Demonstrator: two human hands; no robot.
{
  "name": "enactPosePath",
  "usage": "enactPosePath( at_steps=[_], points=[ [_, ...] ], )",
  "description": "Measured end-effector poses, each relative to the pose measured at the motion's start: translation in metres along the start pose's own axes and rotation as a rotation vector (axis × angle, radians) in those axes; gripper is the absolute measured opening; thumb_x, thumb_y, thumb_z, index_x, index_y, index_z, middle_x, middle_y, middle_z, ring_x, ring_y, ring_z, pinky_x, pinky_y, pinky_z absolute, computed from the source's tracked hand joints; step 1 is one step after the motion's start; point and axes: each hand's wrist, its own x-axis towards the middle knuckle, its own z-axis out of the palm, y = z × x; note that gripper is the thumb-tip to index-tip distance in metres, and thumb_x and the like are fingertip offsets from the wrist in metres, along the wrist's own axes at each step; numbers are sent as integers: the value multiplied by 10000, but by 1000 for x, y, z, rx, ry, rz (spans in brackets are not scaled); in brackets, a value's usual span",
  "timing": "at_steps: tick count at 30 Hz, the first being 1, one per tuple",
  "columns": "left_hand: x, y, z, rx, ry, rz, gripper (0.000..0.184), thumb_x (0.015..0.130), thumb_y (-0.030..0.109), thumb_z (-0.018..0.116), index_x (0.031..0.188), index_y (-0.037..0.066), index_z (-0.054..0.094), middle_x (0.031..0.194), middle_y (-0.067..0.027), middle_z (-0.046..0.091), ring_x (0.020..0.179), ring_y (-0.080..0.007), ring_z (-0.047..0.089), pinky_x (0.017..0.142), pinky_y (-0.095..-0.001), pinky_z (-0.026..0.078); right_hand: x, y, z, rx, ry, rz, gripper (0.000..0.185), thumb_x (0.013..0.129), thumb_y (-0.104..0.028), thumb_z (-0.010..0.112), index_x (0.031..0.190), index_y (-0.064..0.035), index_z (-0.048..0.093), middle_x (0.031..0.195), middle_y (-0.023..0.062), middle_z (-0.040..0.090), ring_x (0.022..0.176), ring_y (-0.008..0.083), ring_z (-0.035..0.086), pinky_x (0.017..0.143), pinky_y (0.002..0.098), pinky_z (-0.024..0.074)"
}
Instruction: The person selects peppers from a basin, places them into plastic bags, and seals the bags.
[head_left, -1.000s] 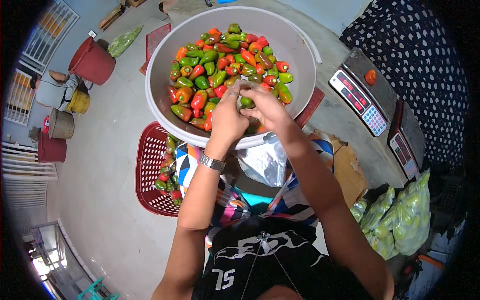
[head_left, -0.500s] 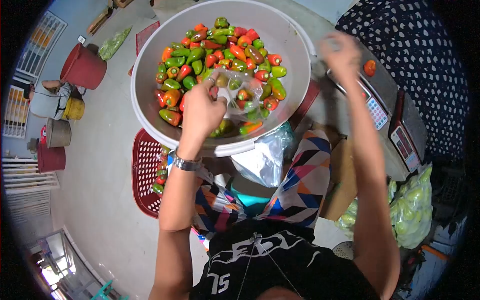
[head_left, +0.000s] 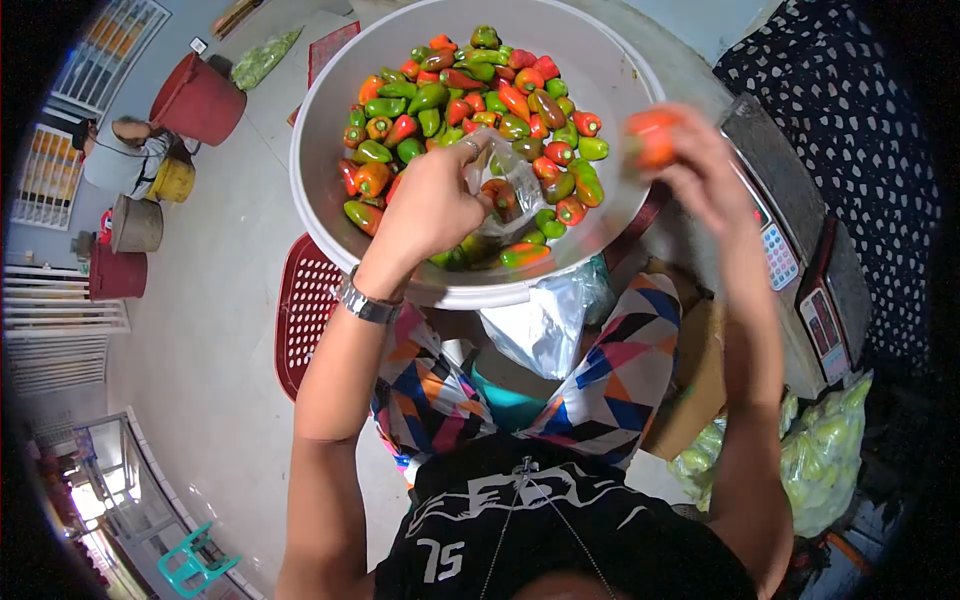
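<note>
A wide pale grey basin (head_left: 600, 70) holds many red, green and orange peppers (head_left: 430, 95). Over its near side, my left hand (head_left: 430, 205) grips the rim of a clear plastic bag (head_left: 515, 180), fingers closed on it. At least one pepper shows in or through the bag. My right hand (head_left: 705, 175), blurred by motion, has its fingers around a red-orange pepper (head_left: 655, 138) by the basin's right rim.
Two digital scales (head_left: 780, 258) (head_left: 826, 330) stand on the right. A red perforated basket (head_left: 305, 310) sits below the basin's left side. Thin plastic bags (head_left: 545, 325) lie at my lap. Bagged green produce (head_left: 825, 450) rests lower right. Another person (head_left: 115, 165) is by buckets at far left.
My right hand has picked up the red-orange pepper from the scale and moved down and left toward the basin. My left hand still holds the bag. The whole view has shifted slightly.
</note>
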Motion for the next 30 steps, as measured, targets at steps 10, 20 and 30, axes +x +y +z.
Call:
enactPosePath(
  at_steps=[10, 20, 30],
  points=[
    [-8, -33, 5, 157, 199, 107, 566, 789, 218, 788, 1298, 26, 632, 941, -274, 704, 922, -436, 687, 810, -464, 554, 65, 122, 131, -1257, 17, -351, 476, 945, -299, 659, 1306, 4, 593, 1246, 225, 647, 1231, 346, 600, 1046, 486, 471],
    [-22, -26, -61, 587, 156, 196, 410, 855, 449, 754, 848, 39, 772, 755, -219, 696, 746, -395, 693, 704, -487, 554, 43, 5, 115, -1851, -470, -812, 185, 905, -274, 695, 966, -106, 744, 1064, 5, 735, 1210, 229, 598, 1161, 552, 291],
    [-23, 7, -65, 279, 190, 157, 451, 783, 423, 828, 807, -17, 729, 684, -230, 666, 683, -387, 684, 660, -469, 530, 48, -19, 122, -1327, -14, -624, 148, 847, -168, 722, 956, -73, 754, 909, 89, 744, 846, 294, 701, 842, 367, 548]
  ],
)
